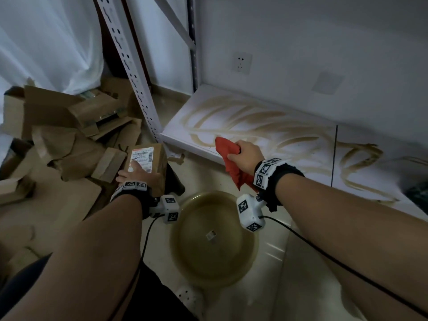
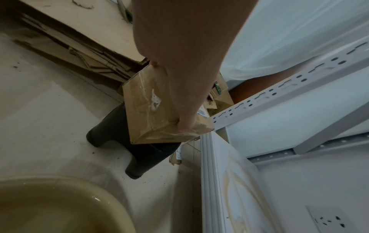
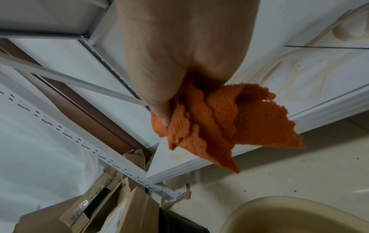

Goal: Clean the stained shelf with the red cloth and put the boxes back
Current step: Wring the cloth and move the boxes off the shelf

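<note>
— Meanwhile, where do things stand at the shelf?

— A person crouches before the white shelf, its surface streaked with long brown stains that run mostly left to right along the board. The right hand has its fingers bunched around the red cloth, which hangs in loose folds just over the shelf's front edge.

— And the other hand?

— The left hand grips a small cardboard box with a shipping label, thumb and fingers clamped on opposite sides, holding it off to the left above a dark stool, next to a heap of torn cardboard.

— What does the next move turn on?

— The stained board lies ahead and to the right, its long axis stretching away rightward from the cloth. The right hand is plainly the nearer one, so the wiping likely falls to it, sweeping along that axis. A tan basin of murky water sits on the floor between the arms, near enough to rinse in.
</note>
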